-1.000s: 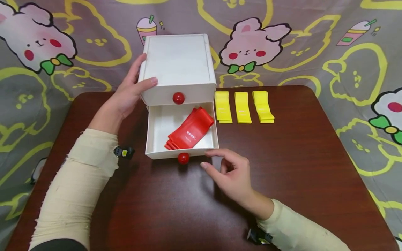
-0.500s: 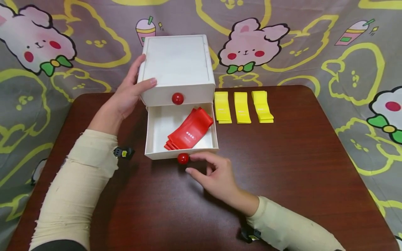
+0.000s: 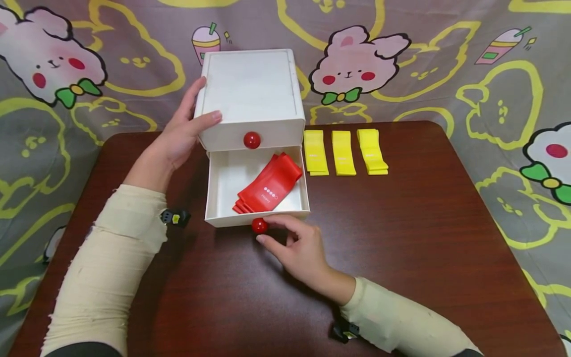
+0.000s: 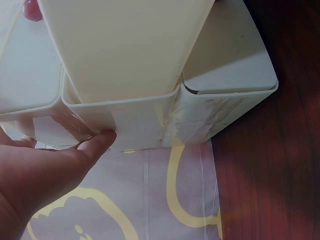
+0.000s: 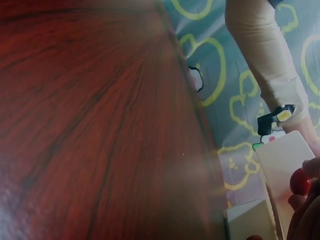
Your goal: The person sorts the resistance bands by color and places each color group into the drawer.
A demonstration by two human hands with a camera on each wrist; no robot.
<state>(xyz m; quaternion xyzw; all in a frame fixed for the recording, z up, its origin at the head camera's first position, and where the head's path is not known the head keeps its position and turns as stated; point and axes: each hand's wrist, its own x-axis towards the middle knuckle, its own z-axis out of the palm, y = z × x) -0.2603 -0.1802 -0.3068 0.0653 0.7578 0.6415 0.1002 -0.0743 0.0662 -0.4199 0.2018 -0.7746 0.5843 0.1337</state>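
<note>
A white drawer box point(image 3: 250, 84) stands at the back of the table, its upper drawer closed. My left hand point(image 3: 178, 134) holds the box's left side, with the thumb over the top near the front. Below, a drawer point(image 3: 232, 221) is pulled out, and red folded resistance bands point(image 3: 269, 183) lie slanted inside it. At its front, my right hand point(image 3: 301, 253) pinches the round red knob point(image 3: 259, 226) between thumb and index finger. The right wrist view also shows the knob point(image 5: 300, 181) between the fingertips. In the left wrist view, the pulled-out drawer point(image 4: 130, 45) juts from the middle tier.
Three folded yellow bands lie in a row right of the box: a left one point(image 3: 316, 152), a middle one point(image 3: 343, 152) and a right one point(image 3: 372, 151). The closed drawer has its own red knob point(image 3: 252, 140). A patterned curtain point(image 3: 428, 74) hangs behind the brown table point(image 3: 401, 238).
My right hand has moved left along the drawer front from its right corner to the red knob, and its thumb and finger have closed in there. The left hand stays on the box.
</note>
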